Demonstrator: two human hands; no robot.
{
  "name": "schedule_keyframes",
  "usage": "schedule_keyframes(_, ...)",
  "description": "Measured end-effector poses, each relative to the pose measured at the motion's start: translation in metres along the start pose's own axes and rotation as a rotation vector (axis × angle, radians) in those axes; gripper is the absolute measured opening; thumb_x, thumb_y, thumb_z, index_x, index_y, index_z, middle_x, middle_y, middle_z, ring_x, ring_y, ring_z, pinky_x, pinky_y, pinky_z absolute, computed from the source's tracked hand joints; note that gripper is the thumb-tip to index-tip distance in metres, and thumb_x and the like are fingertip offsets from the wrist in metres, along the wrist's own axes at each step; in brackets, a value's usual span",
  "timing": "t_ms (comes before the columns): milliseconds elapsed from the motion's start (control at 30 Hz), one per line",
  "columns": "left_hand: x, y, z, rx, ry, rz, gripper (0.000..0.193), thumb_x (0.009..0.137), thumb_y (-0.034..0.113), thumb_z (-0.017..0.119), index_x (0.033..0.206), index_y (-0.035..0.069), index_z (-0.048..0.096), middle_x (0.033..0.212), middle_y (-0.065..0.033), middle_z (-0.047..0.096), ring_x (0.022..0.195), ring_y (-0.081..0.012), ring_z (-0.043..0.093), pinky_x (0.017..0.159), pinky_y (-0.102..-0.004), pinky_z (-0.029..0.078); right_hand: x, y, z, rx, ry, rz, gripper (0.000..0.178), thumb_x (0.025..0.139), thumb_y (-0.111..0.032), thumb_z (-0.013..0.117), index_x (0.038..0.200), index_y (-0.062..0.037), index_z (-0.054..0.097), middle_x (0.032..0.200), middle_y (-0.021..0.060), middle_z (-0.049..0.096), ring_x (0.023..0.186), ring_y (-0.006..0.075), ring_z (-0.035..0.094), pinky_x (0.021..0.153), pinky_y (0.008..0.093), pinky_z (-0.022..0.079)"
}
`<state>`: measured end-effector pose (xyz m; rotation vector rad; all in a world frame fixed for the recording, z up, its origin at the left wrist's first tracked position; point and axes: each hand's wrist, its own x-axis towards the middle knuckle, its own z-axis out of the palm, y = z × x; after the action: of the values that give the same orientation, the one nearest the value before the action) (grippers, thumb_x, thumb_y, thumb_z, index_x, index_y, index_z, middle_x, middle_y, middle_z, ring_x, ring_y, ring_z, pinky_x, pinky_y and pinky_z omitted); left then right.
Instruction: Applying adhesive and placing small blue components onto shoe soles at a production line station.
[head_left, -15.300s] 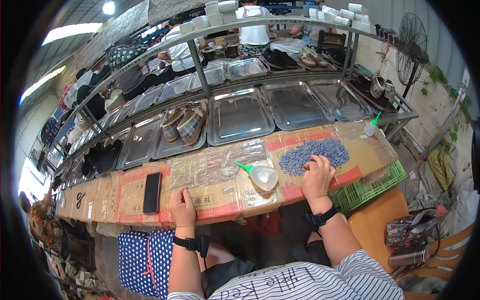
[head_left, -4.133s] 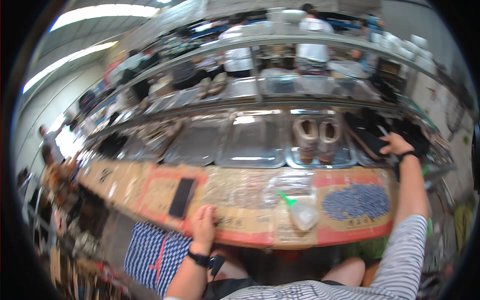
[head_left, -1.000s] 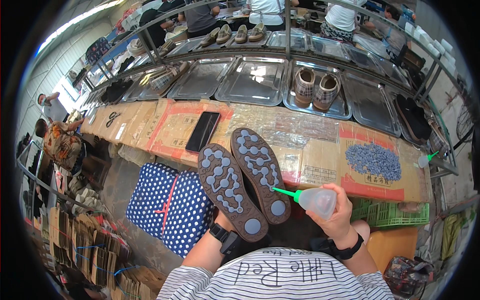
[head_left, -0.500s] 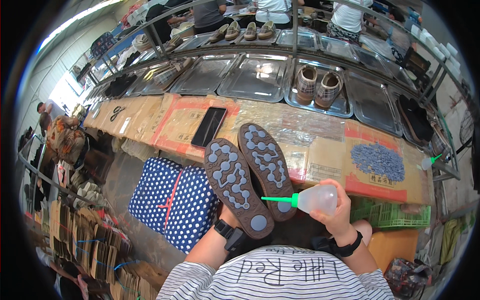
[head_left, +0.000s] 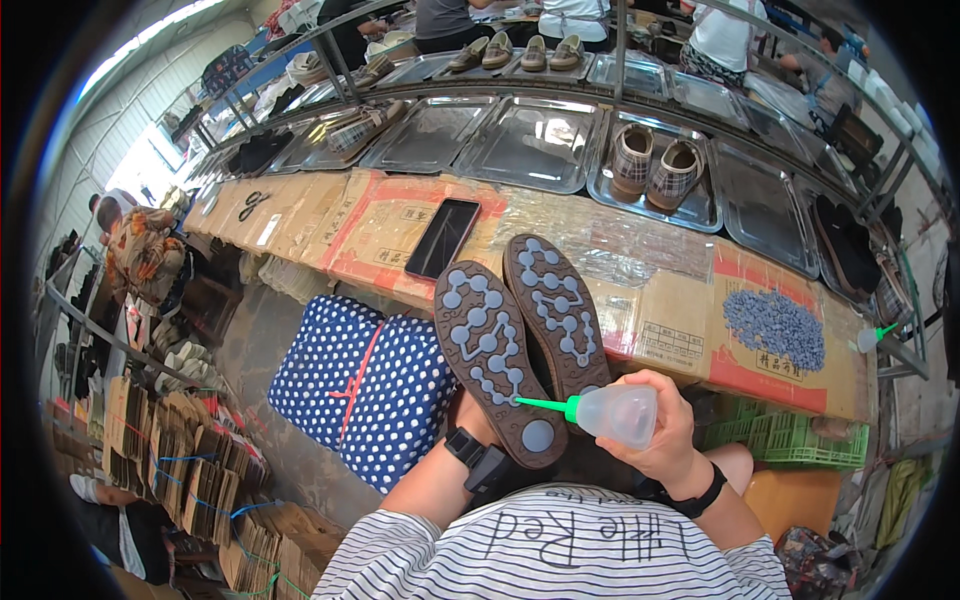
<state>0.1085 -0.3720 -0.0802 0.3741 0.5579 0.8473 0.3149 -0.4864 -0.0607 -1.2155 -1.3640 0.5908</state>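
Note:
My left hand (head_left: pixel 474 418) holds a pair of shoes from beneath, brown soles turned up, its fingers hidden behind them. Blue dots joined by blue lines cover both the left shoe (head_left: pixel 468 338) and the right shoe (head_left: pixel 572 362), which lies partly behind it. Wrapped around a translucent squeeze bottle (head_left: pixel 628 416) with a long green nozzle is my right hand (head_left: pixel 672 430). The nozzle tip is over the left sole, at the lowest dot of its chain; whether it touches cannot be seen.
A phone (head_left: pixel 443 238), scissors (head_left: pixel 252 204) and a heap of small blue pieces (head_left: pixel 774 328) lie on the cardboard-covered bench (head_left: pixel 650 290). Metal trays (head_left: pixel 528 146), some bearing shoes, line the rack behind. A dotted blue bundle (head_left: pixel 365 385) sits left; a green crate (head_left: pixel 800 437) stands right.
The bottle's nozzle tip has moved left relative to the shoes, from the left sole's edge to the end of its dot chain. The whole view has shifted slightly.

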Motion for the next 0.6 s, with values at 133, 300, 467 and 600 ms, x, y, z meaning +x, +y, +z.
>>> schedule_keyframes(133, -0.004, -0.003, -0.005, 0.007, -0.005, 0.000, 0.026, 0.101, 0.011, 0.049, 0.124, 0.005, 0.059, 0.117, -0.0071, 0.065, 0.105, -0.0178, 0.062, 0.086, -0.0278, 0.053, 0.004, -0.014, -0.002, -0.130, 0.012, -0.069, 0.070, 0.067, -0.016, 0.092, 0.123, -0.0018, 0.053, 0.105, 0.0111, 0.067, 0.090, 0.0220, 0.070, 0.080, 0.0308, 0.056)
schedule_keyframes(300, -0.004, -0.004, -0.007, 0.017, -0.016, -0.008, 0.026, 0.101, 0.012, 0.048, 0.124, 0.005, 0.059, 0.116, -0.0070, 0.065, 0.105, -0.0179, 0.062, 0.086, -0.0279, 0.053, 0.008, -0.018, -0.004, -0.111, -0.038, -0.094, 0.067, 0.066, -0.015, 0.092, 0.121, -0.0016, 0.055, 0.103, 0.0112, 0.067, 0.086, 0.0220, 0.070, 0.076, 0.0306, 0.056)
schedule_keyframes(467, 0.013, 0.000, 0.001, 0.032, -0.032, -0.026, 0.026, 0.102, 0.012, 0.048, 0.124, 0.005, 0.059, 0.116, -0.0070, 0.065, 0.105, -0.0179, 0.062, 0.086, -0.0279, 0.053, 0.011, -0.009, -0.004, 0.255, -0.074, 0.211, 0.072, 0.065, -0.013, 0.093, 0.124, -0.0030, 0.054, 0.107, 0.0073, 0.066, 0.094, 0.0164, 0.067, 0.083, 0.0292, 0.054)
schedule_keyframes(600, 0.006, -0.002, -0.007, 0.046, -0.070, -0.065, 0.026, 0.102, 0.012, 0.048, 0.124, 0.005, 0.059, 0.116, -0.0069, 0.065, 0.105, -0.0179, 0.062, 0.086, -0.0279, 0.053, 0.016, 0.005, -0.017, 0.583, 0.067, 0.355, 0.069, 0.072, -0.010, 0.087, 0.129, -0.0043, 0.049, 0.111, 0.0046, 0.064, 0.102, 0.0139, 0.062, 0.091, 0.0299, 0.051)
